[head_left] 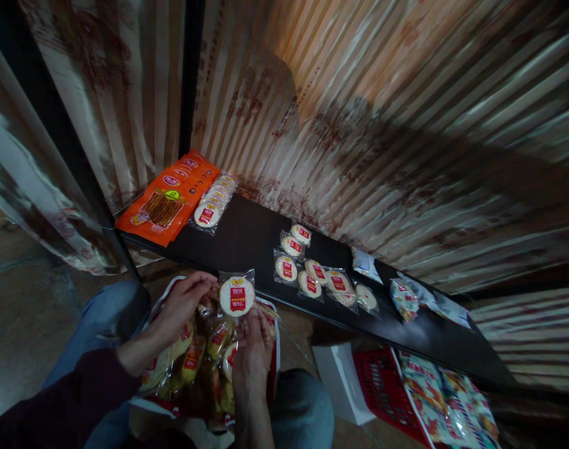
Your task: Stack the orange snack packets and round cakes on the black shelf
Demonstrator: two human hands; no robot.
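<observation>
A clear-wrapped rice cracker packet [238,297] with a red label is held up above a basket [277,365], between my two hands. My left hand [188,305] has its fingers closed at the packet's left edge. From below, my right hand [254,346] grips its lower edge with thumb and fingers. The basket sits between my knees and is filled with more wrapped crackers [191,358], some with yellowish wrapping. On the black shelf [251,231] just beyond, a neat overlapping row of cracker packets [214,202] lies beside orange snack bags [167,199].
Loose cracker packets [310,284] lie scattered mid-shelf. Further right are small white snack bags [366,265] and a colourful packet [405,299]. Below the shelf stand a white box [343,383] and a red basket [387,393] holding snack bags. A patterned curtain [359,125] hangs behind.
</observation>
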